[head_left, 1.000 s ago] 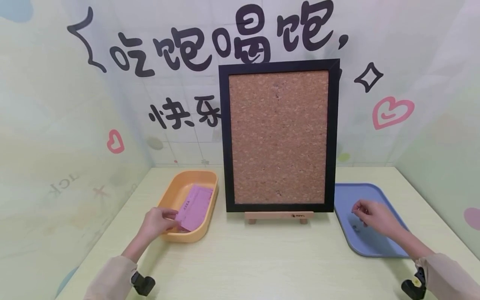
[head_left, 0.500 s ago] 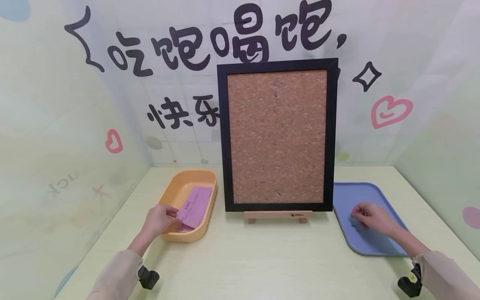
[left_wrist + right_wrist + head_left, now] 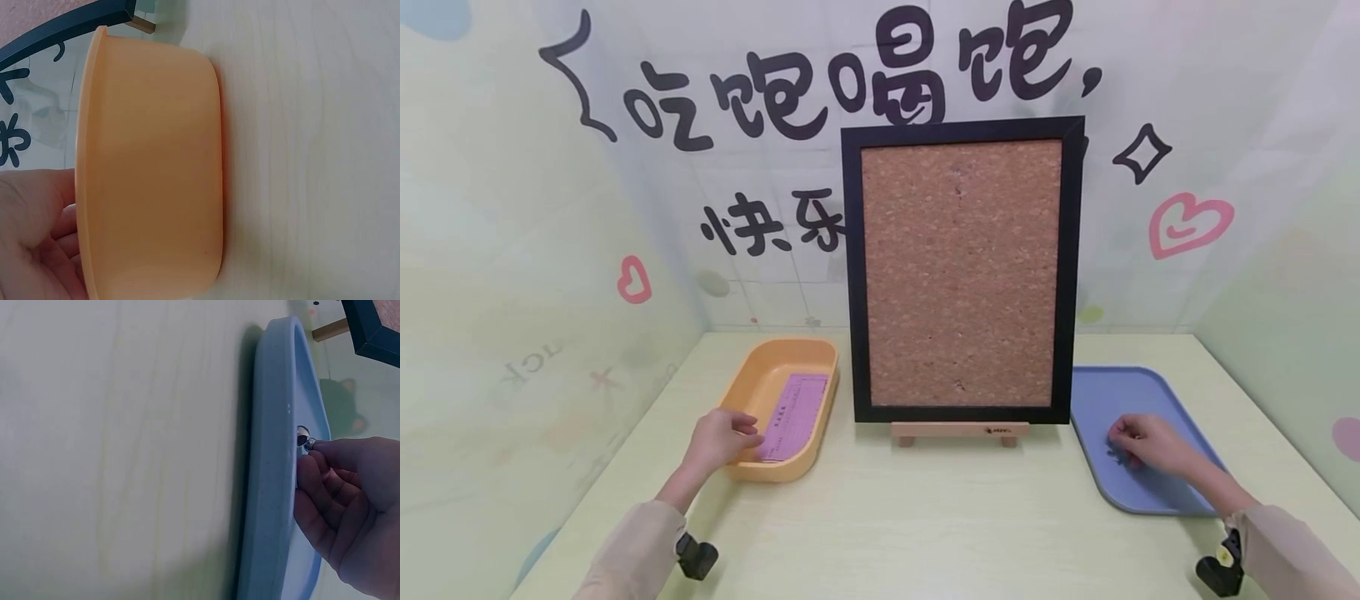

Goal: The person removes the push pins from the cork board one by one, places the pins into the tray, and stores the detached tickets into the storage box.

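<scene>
My left hand (image 3: 721, 437) reaches over the near left rim of an orange bin (image 3: 775, 472). Its thumb and fingers stand slightly apart beside a purple printed paper slip (image 3: 793, 417) lying inside. In the left wrist view the bin wall hides the fingertips, so contact with the slip cannot be made out. Over a blue tray (image 3: 1123, 387), my right hand (image 3: 1150, 442) brings thumb and index finger together on a small silver metal piece (image 3: 310, 444). Another shiny rounded metal piece (image 3: 302, 435) shows right beside it; the exact kind of both is too small to tell.
A black-framed cork board (image 3: 961, 275) stands upright between bin and tray on a small wooden easel (image 3: 958, 430). Behind it is a back wall (image 3: 760, 292) with large black lettering; printed side walls flank the pale table (image 3: 925, 517).
The purple slip, its near end raised beside my left fingers earlier, now lies flatter in the bin. My right hand has dipped slightly, its fingertips closer to the small metal pieces.
</scene>
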A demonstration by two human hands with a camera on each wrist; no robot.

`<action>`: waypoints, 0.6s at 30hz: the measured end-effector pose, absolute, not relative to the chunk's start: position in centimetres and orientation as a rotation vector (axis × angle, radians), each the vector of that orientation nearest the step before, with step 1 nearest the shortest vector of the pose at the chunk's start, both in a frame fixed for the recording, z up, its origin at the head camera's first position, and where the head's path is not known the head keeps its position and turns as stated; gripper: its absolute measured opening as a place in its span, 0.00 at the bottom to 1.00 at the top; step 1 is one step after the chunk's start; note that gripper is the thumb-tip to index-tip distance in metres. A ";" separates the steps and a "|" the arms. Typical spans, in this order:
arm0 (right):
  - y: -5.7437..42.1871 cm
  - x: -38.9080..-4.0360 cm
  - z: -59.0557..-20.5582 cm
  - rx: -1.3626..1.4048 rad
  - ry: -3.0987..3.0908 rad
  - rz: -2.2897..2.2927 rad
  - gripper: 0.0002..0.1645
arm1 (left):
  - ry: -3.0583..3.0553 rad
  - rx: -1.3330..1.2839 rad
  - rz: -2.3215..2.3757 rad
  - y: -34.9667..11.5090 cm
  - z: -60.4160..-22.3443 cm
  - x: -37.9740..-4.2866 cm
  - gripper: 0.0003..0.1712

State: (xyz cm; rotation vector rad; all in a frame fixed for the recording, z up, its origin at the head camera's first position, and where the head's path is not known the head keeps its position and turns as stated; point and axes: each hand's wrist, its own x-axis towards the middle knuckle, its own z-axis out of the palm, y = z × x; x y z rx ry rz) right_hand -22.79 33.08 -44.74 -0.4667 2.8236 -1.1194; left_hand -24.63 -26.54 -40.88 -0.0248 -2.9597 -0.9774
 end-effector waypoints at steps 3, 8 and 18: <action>33.2 -22.8 -44.9 -0.447 2.829 -1.103 0.07 | -2.959 -0.028 -0.979 -26.4 -40.9 -24.6 0.17; 33.3 -22.7 -45.2 -0.429 2.844 -1.098 0.07 | -2.949 -0.046 -0.957 -26.3 -40.9 -24.6 0.17; 33.4 -23.0 -43.4 -0.470 2.989 -1.047 0.08 | -2.803 -0.091 -0.859 -25.5 -40.6 -25.4 0.16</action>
